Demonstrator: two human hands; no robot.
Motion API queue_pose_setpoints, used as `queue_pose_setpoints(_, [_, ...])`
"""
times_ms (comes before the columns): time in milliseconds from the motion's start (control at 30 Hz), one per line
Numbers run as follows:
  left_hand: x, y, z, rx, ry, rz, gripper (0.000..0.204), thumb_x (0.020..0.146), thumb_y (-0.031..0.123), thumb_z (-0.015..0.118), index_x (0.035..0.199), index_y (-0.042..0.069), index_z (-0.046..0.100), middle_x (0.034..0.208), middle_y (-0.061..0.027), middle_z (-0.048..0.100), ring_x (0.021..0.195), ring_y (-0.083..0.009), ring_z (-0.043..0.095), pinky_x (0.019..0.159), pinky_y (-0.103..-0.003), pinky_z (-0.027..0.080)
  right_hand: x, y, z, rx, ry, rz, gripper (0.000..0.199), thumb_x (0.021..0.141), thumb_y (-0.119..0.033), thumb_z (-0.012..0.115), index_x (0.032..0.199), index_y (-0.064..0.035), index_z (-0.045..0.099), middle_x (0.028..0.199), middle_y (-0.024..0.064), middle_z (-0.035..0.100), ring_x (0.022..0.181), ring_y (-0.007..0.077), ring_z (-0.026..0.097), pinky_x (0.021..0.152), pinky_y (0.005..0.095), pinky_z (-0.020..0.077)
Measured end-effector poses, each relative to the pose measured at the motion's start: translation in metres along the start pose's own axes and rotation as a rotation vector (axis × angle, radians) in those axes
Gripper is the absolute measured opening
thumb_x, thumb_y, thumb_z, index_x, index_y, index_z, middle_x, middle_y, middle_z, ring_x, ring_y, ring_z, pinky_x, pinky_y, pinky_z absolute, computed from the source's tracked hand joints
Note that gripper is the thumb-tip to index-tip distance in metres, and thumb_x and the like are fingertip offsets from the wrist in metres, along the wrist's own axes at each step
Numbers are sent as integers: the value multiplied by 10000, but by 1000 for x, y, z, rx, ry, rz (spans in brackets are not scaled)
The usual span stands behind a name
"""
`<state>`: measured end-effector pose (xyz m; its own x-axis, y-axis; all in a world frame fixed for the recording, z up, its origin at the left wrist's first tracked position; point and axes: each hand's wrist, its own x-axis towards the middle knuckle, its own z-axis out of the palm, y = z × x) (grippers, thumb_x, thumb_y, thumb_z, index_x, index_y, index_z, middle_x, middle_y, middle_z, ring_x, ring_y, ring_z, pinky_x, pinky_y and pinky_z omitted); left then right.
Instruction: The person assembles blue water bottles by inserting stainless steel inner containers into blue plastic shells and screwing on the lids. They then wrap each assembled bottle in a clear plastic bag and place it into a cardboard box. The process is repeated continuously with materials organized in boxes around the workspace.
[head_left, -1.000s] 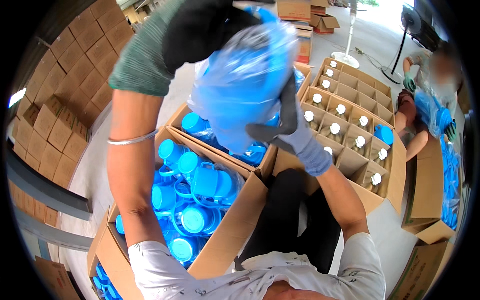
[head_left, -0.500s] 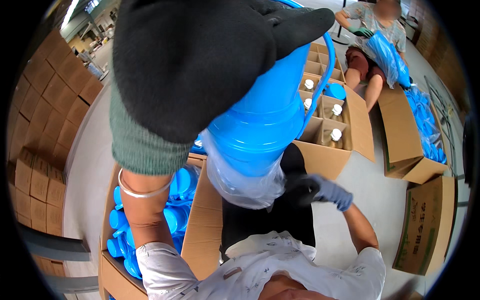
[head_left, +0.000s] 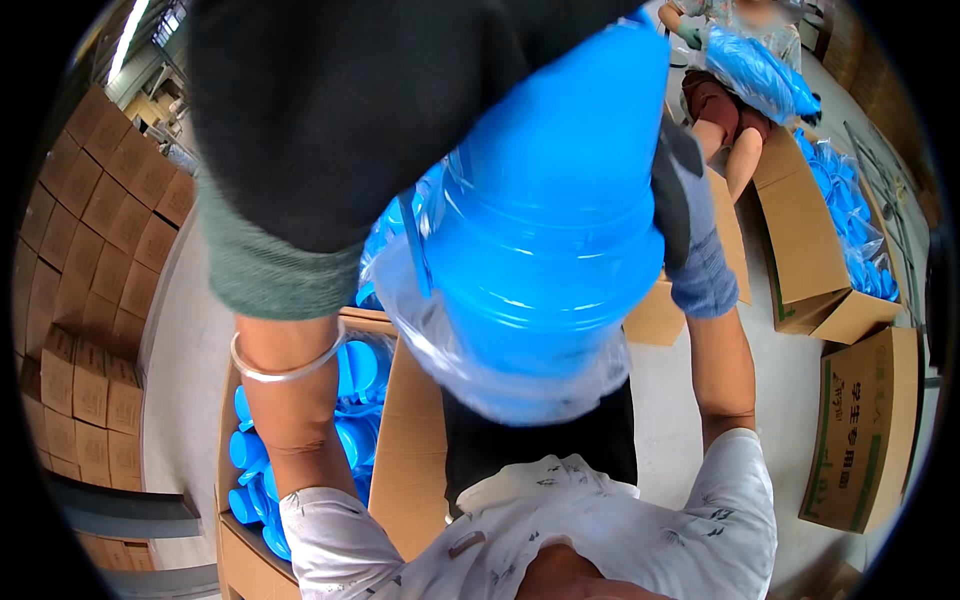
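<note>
Both hands hold bag of blue tubs (head_left: 545, 230) high: left hand (head_left: 350, 110) on top, right hand (head_left: 690, 230) at side. Loose plastic could slip; tubs could fall onto open box (head_left: 410, 450) below.

Bagged bottle (head_left: 545, 230) held up between left hand (head_left: 330, 110) and right hand (head_left: 690, 230). Open carton (head_left: 405, 450) of bottles (head_left: 350, 400) lies below, at left. Stacked boxes (head_left: 85, 290) stand farther left.
</note>
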<state>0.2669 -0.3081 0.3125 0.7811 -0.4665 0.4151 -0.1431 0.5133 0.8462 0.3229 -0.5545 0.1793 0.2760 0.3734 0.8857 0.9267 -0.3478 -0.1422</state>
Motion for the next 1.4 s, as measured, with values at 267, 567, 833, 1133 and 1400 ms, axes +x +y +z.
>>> queue_pose_setpoints(267, [-44,-101,-59,-228,105,-109,424,1018,296,386,1398,108,404,1376,-207,474,1258,-366,482,1080,-509,359,-113,-19,58,518,-200,842,347,960,-185,536,1239,19,507,1056,131,635,904,227,622,756,345,504])
queue_pose_setpoints(567, [-107,-203,-190,466,489,-276,687,952,565,414,1412,54,400,1347,-153,501,1205,-240,521,1024,-386,425,-102,-43,29,638,-540,286,619,802,-271,682,1350,-61,487,1440,171,408,1337,341,390,1086,457,321])
queue_pose_setpoints(833, [-61,-256,-144,-118,244,-309,779,936,642,348,1427,39,372,1358,-194,494,1213,-270,520,1023,-363,434,-136,63,99,839,-327,1144,450,906,-199,606,1317,-48,501,1216,131,573,1042,203,593,875,313,486])
queue_pose_setpoints(1133, [-102,-268,-163,-237,453,-252,641,1014,493,276,1404,-4,384,1326,-168,538,1239,-242,502,1074,-357,367,-237,148,149,204,-128,838,335,829,-207,698,1098,-21,626,1000,155,670,904,313,648,792,378,509])
queue_pose_setpoints(1400, [-131,-304,-170,-434,503,-360,535,1023,367,366,1407,-4,377,1360,-159,507,1248,-249,493,1078,-354,365,-296,260,182,-228,-1320,842,437,827,-404,609,1070,-46,668,1096,185,660,988,331,635,869,398,486])
